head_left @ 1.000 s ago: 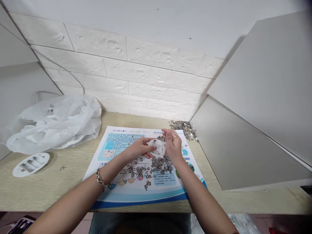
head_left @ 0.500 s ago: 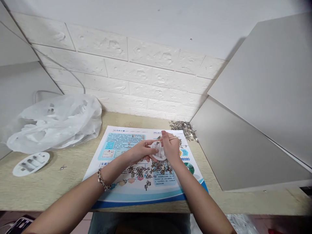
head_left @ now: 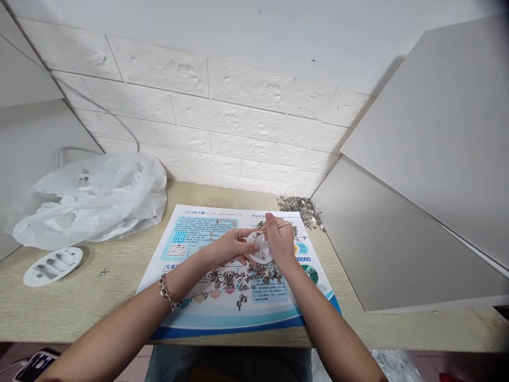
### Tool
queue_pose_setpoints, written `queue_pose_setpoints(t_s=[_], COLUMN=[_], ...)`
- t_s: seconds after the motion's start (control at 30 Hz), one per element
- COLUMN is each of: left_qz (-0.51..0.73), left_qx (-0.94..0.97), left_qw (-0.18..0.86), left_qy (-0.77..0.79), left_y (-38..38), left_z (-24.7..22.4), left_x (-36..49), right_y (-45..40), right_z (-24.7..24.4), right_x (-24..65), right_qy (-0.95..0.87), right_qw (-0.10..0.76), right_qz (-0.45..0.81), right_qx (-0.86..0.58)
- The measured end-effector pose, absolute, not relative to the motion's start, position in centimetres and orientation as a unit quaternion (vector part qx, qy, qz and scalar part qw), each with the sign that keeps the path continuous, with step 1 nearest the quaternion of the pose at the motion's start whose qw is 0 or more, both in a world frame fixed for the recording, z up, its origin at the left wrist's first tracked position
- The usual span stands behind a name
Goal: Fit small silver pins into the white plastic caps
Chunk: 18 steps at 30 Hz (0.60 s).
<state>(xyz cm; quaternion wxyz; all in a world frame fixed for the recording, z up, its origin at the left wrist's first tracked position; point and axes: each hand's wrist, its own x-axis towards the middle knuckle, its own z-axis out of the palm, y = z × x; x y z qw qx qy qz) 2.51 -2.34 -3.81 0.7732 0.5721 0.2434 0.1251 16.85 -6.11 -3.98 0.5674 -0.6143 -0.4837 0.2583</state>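
My left hand (head_left: 235, 247) is closed on the edge of a white oval plastic piece (head_left: 261, 253), its thumb lying over the top face. In my right hand (head_left: 277, 241) a thin wooden stick (head_left: 284, 224) is pinched, its near end reaching the upper edge of the oval piece. Under and in front of both hands, many small metal parts (head_left: 265, 273) lie heaped on a printed sheet (head_left: 199, 319). What sits inside the oval piece is partly covered by my fingers.
A second white oval piece (head_left: 53, 267) with metal inserts lies at the left, near a single metal part (head_left: 104, 272). Behind it rests a plastic bag (head_left: 99, 196) of white pieces. More metal parts (head_left: 301, 208) are piled by the wall. Grey panels (head_left: 413, 249) stand at the right.
Both hands stay almost in place, still on the oval piece and the stick. The view has shifted very slightly; nothing was let go or picked up.
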Motion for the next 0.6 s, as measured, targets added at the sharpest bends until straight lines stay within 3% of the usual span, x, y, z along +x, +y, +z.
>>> queue_pose_setpoints(t_s=[0.4,0.6], left_qz=[0.116,0.120], left_qx=[0.585,0.589], left_qw=[0.765,0.761], left_qy=[0.243,0.243], left_y=[-2.45,-2.32], left_z=[-3.67,-3.47], left_x=[2.44,2.37], right_y=[-6.40,-6.50], right_z=[-4.12,-4.22], right_x=[16.67,16.54], right_qy=[-0.505,-0.465], right_qw=[0.562,0.599], right_qz=[0.266,0.276], right_qx=[-0.599,-0.590])
